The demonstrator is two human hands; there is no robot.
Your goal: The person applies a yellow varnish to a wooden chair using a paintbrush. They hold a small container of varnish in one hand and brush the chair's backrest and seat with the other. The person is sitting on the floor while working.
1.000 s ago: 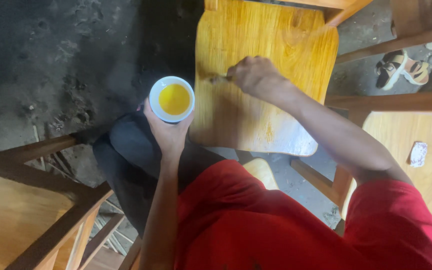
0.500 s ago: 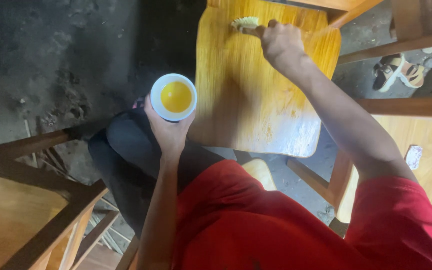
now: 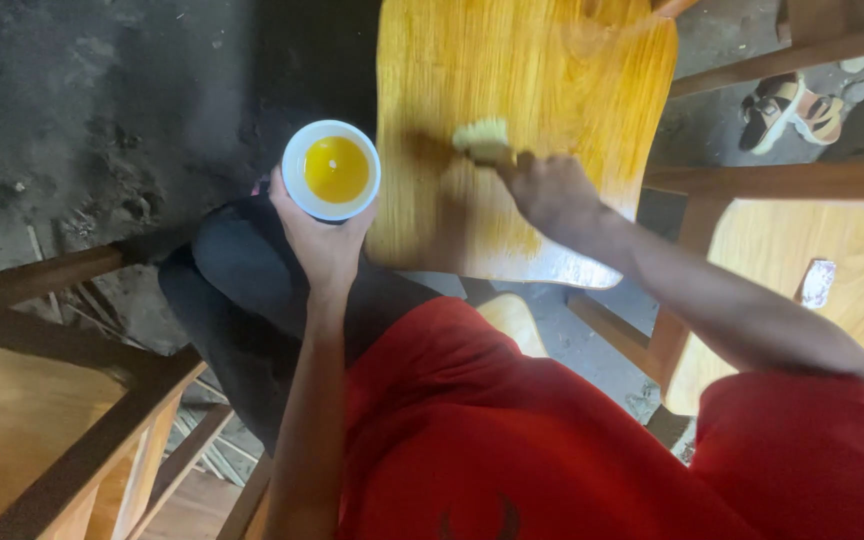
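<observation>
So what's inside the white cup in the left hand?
The white cup, held from below by the left hand, holds a glossy yellow-orange liquid. The liquid hides the cup's bottom, so its depth cannot be seen.

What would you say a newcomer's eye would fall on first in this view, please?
Probably the glossy yellow wooden seat panel at top centre, where the right hand presses a small brush against it. Next, the white cup of amber liquid, held upright in the left hand just left of the panel. The red shirt fills the lower frame.
</observation>
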